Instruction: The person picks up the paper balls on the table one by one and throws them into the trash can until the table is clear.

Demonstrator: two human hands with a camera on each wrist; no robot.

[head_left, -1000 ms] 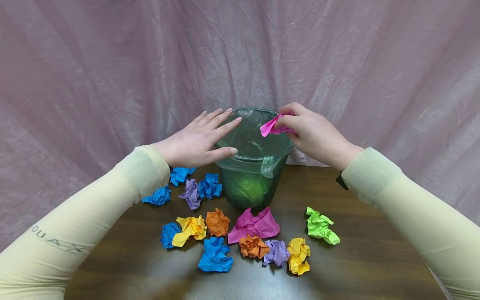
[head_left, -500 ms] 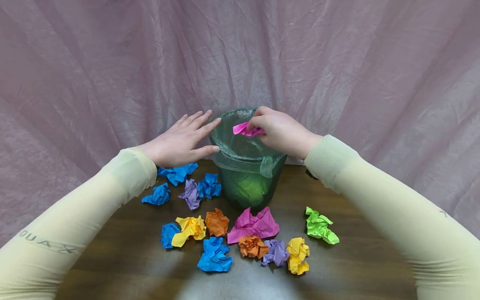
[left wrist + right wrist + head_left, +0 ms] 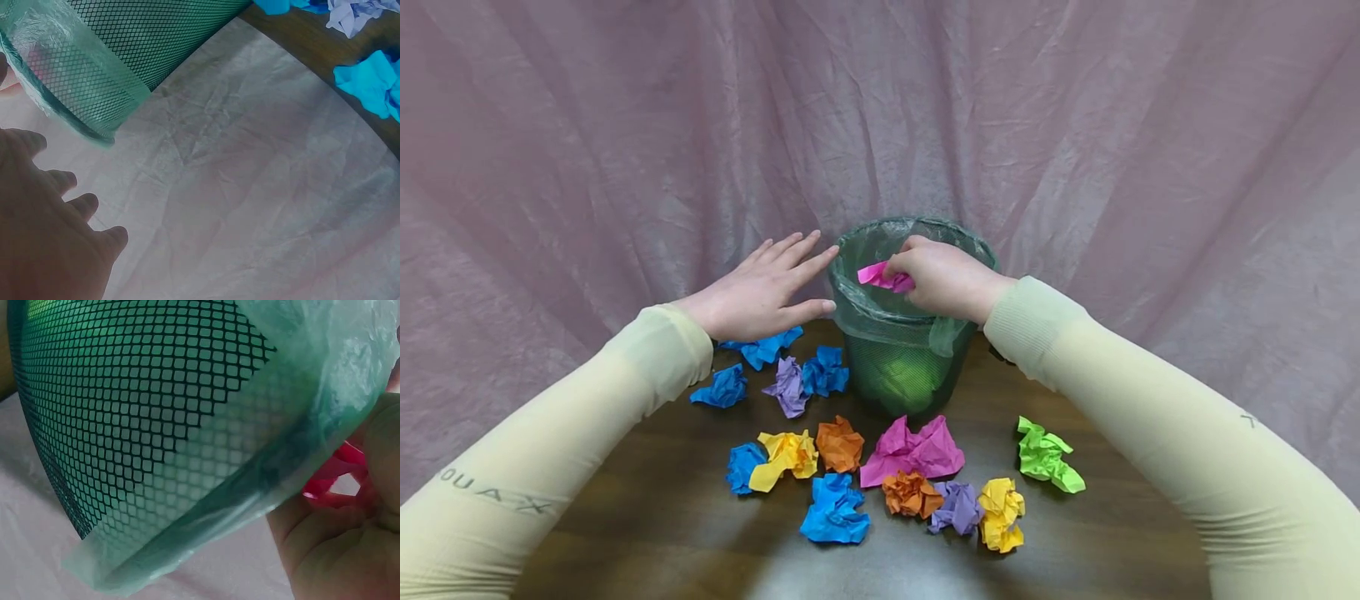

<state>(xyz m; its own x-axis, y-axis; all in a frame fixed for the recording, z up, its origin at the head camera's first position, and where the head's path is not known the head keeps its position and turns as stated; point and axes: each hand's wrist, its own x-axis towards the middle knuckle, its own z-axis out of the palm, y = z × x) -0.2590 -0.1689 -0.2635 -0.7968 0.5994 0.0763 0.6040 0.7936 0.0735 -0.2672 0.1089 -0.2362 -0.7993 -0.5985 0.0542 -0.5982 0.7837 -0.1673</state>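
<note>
My right hand (image 3: 951, 279) pinches a crumpled piece of pink paper (image 3: 880, 276) over the mouth of a dark mesh waste bin (image 3: 868, 358). A thin green plastic liner (image 3: 951, 333) is folded over the bin's rim. The right wrist view shows the pink paper (image 3: 337, 475) between curled fingers, partly behind the liner. On the bin's left side my left hand (image 3: 756, 287) holds nothing, its fingers straight and spread, fingertips right by the rim. Through the mesh, a bright green crumpled paper (image 3: 910, 382) shows at the bottom of the bin.
Crumpled papers lie about the wooden table (image 3: 1112, 542): a large pink one (image 3: 917, 450), a lime green one (image 3: 1048, 457) at the right, an orange one (image 3: 838, 444), a yellow one (image 3: 1002, 515), and several blue and purple ones. A pale pink curtain (image 3: 880, 108) hangs behind.
The right hand has carried the pink paper leftward from the bin's right rim to over its mouth, then slightly lower. The left hand has drawn back left from over the rim, fingers still spread.
</note>
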